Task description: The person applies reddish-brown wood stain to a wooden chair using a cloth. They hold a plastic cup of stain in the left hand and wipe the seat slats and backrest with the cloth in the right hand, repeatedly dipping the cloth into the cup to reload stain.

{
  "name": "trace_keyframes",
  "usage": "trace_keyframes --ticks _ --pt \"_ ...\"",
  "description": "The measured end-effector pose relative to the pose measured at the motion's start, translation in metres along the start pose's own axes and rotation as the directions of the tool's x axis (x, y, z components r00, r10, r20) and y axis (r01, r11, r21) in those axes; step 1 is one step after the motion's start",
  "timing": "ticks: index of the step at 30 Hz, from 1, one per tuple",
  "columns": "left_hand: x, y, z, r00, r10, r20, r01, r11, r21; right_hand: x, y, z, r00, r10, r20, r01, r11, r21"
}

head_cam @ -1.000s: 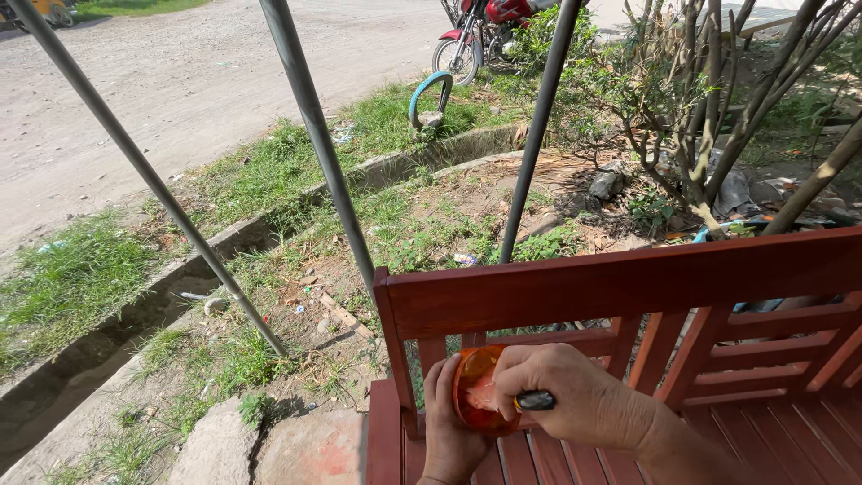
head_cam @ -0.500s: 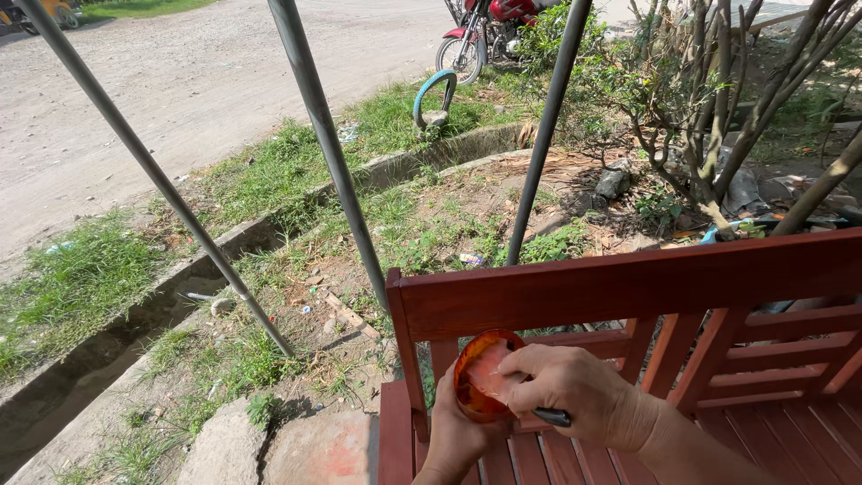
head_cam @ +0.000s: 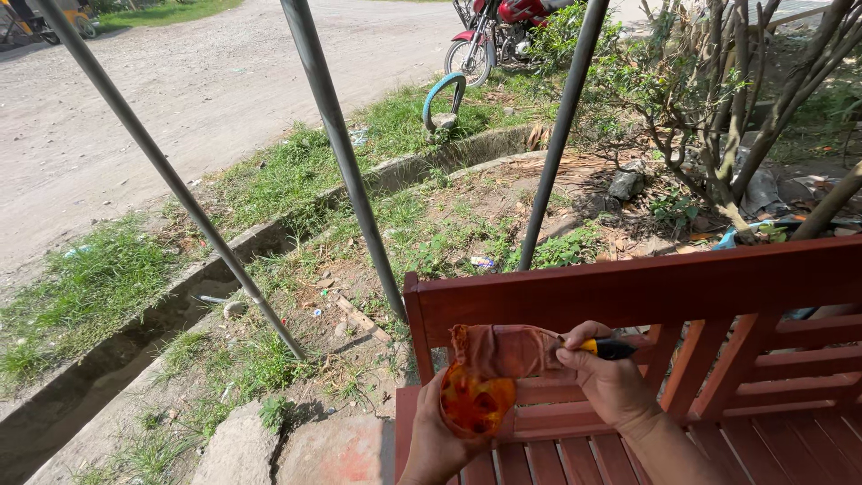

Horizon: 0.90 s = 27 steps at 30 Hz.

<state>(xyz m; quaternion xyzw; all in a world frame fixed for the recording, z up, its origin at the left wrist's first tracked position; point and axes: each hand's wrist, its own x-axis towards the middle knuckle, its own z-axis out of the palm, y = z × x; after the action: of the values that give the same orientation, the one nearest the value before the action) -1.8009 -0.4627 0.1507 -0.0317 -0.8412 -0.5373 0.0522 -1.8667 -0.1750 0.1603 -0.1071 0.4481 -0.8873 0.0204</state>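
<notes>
Raised since the earlier frame, stained cloth (head_cam: 503,348) now drapes over orange-smeared cup (head_cam: 474,402), left hand (head_cam: 437,440) gripping cup, right hand (head_cam: 613,384) closed on yellow-black tool (head_cam: 607,348), both before red wooden bench backrest (head_cam: 646,287).

The left hand (head_cam: 440,440) cups a small round container (head_cam: 476,404) with orange-red paint inside. The right hand (head_cam: 611,382) grips a brush with a black and yellow handle (head_cam: 611,348), its stained reddish head (head_cam: 507,350) lying across the container's rim. Both are just in front of a red-brown wooden bench (head_cam: 646,287), below its top rail. Beyond stand slanted metal poles (head_cam: 341,153), a grassy concrete ditch (head_cam: 180,305), a dirt road (head_cam: 206,81) and a red motorcycle (head_cam: 503,27).
</notes>
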Motion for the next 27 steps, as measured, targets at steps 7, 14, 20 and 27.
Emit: trace_keyframes --ticks 7,14,20,27 --pt "-0.006 -0.034 -0.009 0.988 0.004 -0.154 -0.001 1.0 0.016 0.007 0.033 0.039 0.987 -0.005 -0.162 0.041 0.975 0.219" --pt "-0.007 -0.064 -0.023 0.948 0.003 -0.319 -0.018 0.999 -0.046 0.02 0.07 0.089 0.971 -0.22 -0.096 0.203 0.966 -0.159" --pt "-0.002 -0.07 -0.012 0.94 0.062 -0.335 -0.07 0.998 -0.011 0.038 0.066 0.077 0.95 -0.312 -0.009 0.292 0.9 -0.324" --pt "0.01 -0.027 0.032 0.965 0.02 -0.261 -0.007 0.999 0.049 0.018 -0.017 -0.067 0.913 -0.382 -0.146 0.272 0.833 -0.482"
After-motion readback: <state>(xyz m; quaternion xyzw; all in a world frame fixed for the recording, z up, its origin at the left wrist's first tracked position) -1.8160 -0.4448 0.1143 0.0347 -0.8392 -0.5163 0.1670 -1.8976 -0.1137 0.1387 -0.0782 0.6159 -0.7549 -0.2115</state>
